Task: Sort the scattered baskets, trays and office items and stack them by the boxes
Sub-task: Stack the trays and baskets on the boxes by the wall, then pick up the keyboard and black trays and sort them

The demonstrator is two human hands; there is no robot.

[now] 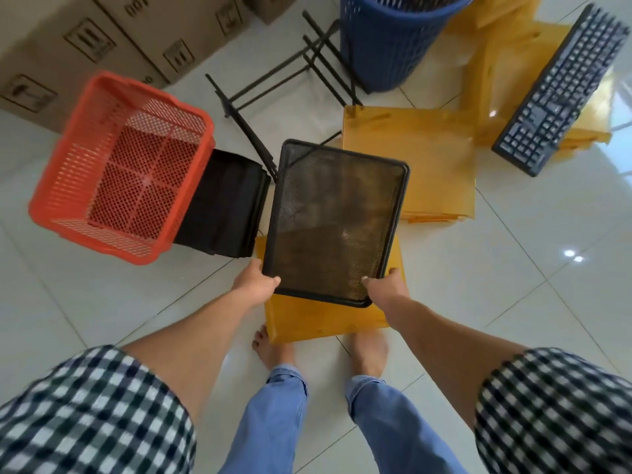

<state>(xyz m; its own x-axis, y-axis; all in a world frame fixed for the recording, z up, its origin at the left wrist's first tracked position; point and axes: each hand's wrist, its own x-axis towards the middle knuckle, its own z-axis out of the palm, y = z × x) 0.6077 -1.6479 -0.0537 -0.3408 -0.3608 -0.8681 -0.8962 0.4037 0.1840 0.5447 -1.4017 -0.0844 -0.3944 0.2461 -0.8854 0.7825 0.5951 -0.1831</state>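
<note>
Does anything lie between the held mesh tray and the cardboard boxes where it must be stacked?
Yes. The left hand and right hand grip the black mesh tray. The orange basket and a black stack beside it lie between it and the cardboard boxes, with a black metal frame just to their right.

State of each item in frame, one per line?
black mesh tray: empty, near corners gripped by left hand and right hand.
orange basket: upright on floor, empty.
blue basket: upright, inside not visible.
keyboard: keys up, lying on yellow envelopes.
black metal frame: lying on floor.
</note>
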